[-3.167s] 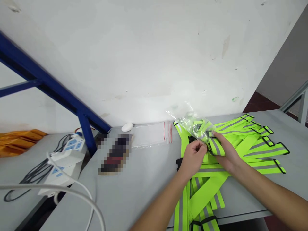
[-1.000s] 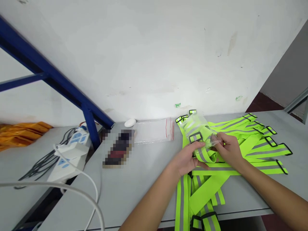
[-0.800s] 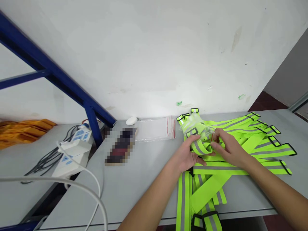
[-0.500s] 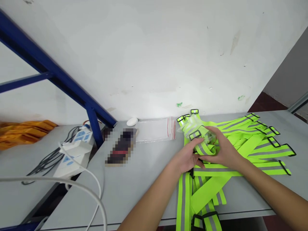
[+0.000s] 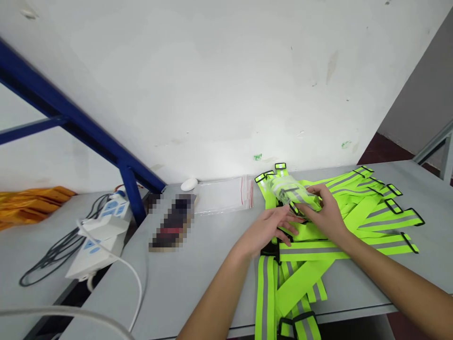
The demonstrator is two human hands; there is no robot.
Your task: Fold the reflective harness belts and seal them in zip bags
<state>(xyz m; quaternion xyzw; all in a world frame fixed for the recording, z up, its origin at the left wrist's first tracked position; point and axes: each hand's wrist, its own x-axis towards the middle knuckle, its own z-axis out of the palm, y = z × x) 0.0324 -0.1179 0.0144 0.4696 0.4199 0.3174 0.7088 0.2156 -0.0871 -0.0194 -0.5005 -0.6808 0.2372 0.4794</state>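
A clear plastic bag [image 5: 283, 184] holds a folded neon-yellow reflective strap [image 5: 295, 192] with a grey stripe and black buckle. My right hand [image 5: 327, 212] grips the bagged strap at its right end, thumb below and fingers above. My left hand [image 5: 271, 229] is at the lower left of the bag, its fingers stretched out and apart, the tips close to the bag's lower edge. Whether they touch the plastic is hard to see. Beneath both hands lies a pile of similar reflective straps [image 5: 368, 208] with black buckles.
Flat clear zip bags [image 5: 221, 194] with red lines lie by the wall, next to a white oval object [image 5: 189, 184] and a pixelated dark item [image 5: 173, 224]. At left are a blue metal frame [image 5: 130, 189], white power strips [image 5: 102, 236], cables and orange packages [image 5: 35, 200].
The left hand has loosened from the strap and moved slightly down and left, fingers spreading. The strap now lies flatter inside the bag, with the right hand still on it. The view has shifted slightly.
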